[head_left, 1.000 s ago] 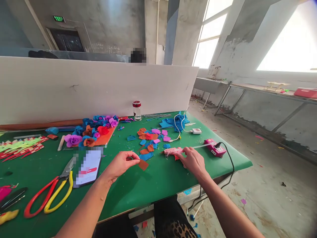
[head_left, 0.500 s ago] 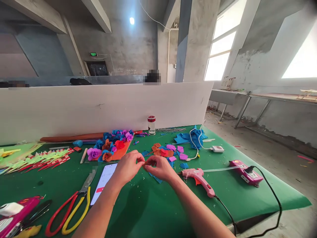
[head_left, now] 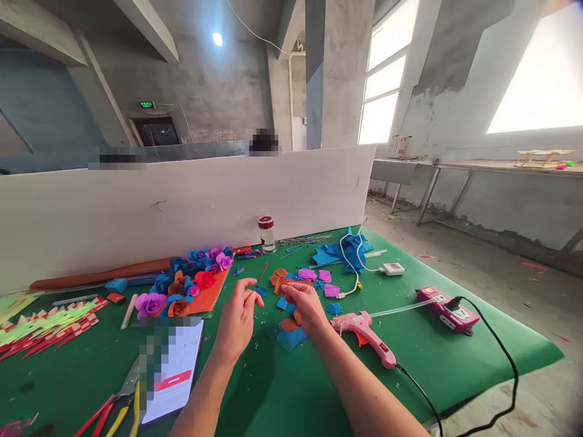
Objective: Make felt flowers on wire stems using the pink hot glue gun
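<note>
My left hand is raised over the green table, fingers loosely curled and apart, with nothing visible in it. To its right, my right hand has thumb and fingertips pinched together over loose petals; whatever they hold, if anything, is too small to make out. Brown-orange petals lie just beyond its fingertips, and purple petals to the right of them. Below the hand are blue pieces. A pink glue gun lies right of my right wrist. Finished paper flowers are grouped at the left.
Left of my arms lie a phone and scissors with red and yellow handles. A glass jar stands by the white partition. At the right are a pink power strip, a white charger and a black cord.
My hands, close together at the fingertips before, have moved apart. The left hand's fingers have loosened. The view has turned slightly right, and more blue and orange pieces show beneath the right hand.
</note>
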A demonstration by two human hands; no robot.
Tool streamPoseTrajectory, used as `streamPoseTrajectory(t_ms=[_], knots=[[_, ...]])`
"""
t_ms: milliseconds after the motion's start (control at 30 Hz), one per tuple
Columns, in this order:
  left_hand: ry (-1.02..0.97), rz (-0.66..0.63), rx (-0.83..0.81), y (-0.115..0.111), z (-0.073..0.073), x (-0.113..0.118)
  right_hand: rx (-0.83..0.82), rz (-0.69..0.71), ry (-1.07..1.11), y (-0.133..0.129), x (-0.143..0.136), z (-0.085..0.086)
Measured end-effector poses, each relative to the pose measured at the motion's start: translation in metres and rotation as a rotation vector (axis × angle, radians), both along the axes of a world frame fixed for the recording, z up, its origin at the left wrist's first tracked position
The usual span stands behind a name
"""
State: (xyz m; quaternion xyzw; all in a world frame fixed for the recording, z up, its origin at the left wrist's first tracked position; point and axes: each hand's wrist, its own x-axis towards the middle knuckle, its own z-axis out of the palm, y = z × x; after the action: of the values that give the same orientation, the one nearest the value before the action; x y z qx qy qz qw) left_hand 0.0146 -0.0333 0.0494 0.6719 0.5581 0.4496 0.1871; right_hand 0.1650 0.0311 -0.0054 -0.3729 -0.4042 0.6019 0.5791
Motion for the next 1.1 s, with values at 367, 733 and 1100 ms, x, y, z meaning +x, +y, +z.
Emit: streamPoseTrajectory(t_ms=[367,733,1100], knots=[[-0.553,-0.06,-0.231,-0.002,-0.025,0.014,0.179,-0.171,-0.319,-0.015,-0.003,0.013],[-0.589,-0.017,-0.276,-0.001,-0.028,0.016,0.225,-0.152,-0.453,-0.024,-0.005,0.019],[-0.519,-0.005,-0.263,0.0,-0.029,0.016,0.21,-0.118,-0.398,-0.022,-0.005,0.017]])
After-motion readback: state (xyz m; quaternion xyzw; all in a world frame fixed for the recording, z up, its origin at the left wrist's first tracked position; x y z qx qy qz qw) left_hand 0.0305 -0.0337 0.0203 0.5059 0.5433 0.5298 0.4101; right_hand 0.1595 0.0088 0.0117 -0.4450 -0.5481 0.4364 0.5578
